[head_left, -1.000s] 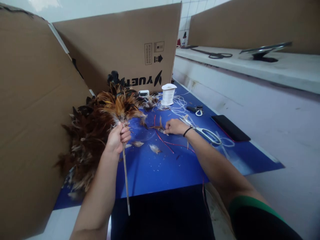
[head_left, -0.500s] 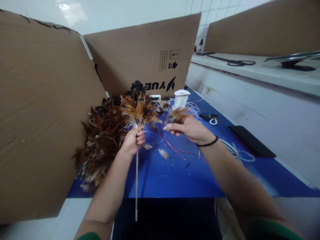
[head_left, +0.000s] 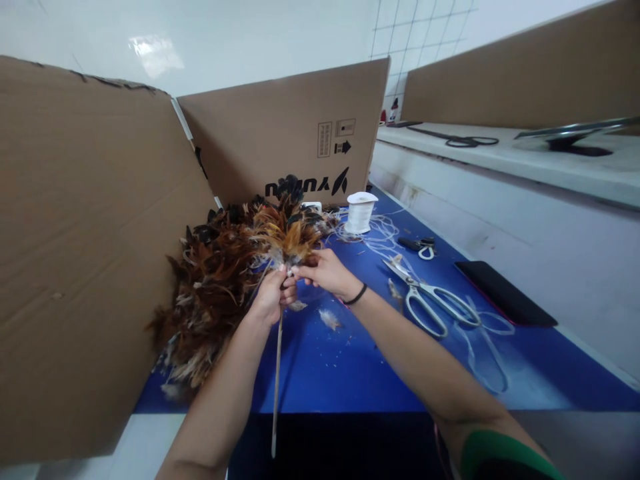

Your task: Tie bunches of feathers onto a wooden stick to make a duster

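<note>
So the right hand (head_left: 327, 272) has swung in from the right since the earlier frame, where it had a brown tuft out over the surface (head_left: 340, 383), and now it's right up against the left hand (head_left: 271, 293). The silver scissors (head_left: 425, 293) are in full view too (the forearm was covering most of them).

Left fingers are curled closed around the stick (head_left: 277, 380), just under the feather bunch (head_left: 295, 237). Right thumb and fingertips are nearly together at the right side of the bunch's base. Can't tell if they've got the tuft or are just pressing on the base, everything blends together there.

The stick's long axis runs near to far, leaning slightly right at the far end, with its bare near end sticking out past the near edge. The bunch sits at the far end, above the left fist, so the left hand is the one on the stick and the right comes in side-on from the right, tips at the base.

Looks-wise, the bunch fans out orange-brown, with paler fluff at the base. The stick is thin and pale. A big darker feather pile (head_left: 210, 280) is just left, and the white spool (head_left: 359, 215) stands upright, far and right of the hands.
</note>
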Motion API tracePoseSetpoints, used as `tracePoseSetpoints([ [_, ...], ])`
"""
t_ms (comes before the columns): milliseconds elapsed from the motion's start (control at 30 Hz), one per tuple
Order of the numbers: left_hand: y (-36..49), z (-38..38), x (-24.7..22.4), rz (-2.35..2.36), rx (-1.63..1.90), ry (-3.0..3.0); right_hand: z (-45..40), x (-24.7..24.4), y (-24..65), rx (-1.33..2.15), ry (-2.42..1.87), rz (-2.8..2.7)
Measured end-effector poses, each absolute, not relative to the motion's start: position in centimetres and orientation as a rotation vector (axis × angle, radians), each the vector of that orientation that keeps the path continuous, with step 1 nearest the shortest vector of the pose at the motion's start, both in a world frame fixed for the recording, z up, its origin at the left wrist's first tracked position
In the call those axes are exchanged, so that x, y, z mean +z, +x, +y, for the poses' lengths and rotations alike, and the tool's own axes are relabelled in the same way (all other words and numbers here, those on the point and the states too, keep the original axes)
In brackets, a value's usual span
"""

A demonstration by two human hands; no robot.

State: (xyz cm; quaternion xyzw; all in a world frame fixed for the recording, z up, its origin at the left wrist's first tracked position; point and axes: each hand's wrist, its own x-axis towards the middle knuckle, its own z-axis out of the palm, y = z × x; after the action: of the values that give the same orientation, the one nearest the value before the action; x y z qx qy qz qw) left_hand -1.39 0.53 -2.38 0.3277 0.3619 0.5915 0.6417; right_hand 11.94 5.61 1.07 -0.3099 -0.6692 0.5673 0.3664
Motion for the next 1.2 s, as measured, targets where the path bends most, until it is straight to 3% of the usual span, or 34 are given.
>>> tracePoseSetpoints([
  [533, -1.0, 0.3, -2.2, 0.948, 1.383, 0.82, 6.5, -0.9, 11.0, 0.788, -0.872, -1.9],
  [767, -1.1, 0.2, -2.4, 0.939, 1.335, 0.851, 6.6, -0.6, 11.5, 0.756, -0.941, -1.925],
  [1000, -1.3, 0.7, -3.0, 0.955, 1.323, 0.817, 7.7, 0.0, 11.9, 1.055, -1.062, -1.95],
  [1200, -1.3, 1.0, -3.2, 0.993, 1.326, 0.75, 8.0, -0.6, 11.6, 0.939, -1.103, -2.006],
])
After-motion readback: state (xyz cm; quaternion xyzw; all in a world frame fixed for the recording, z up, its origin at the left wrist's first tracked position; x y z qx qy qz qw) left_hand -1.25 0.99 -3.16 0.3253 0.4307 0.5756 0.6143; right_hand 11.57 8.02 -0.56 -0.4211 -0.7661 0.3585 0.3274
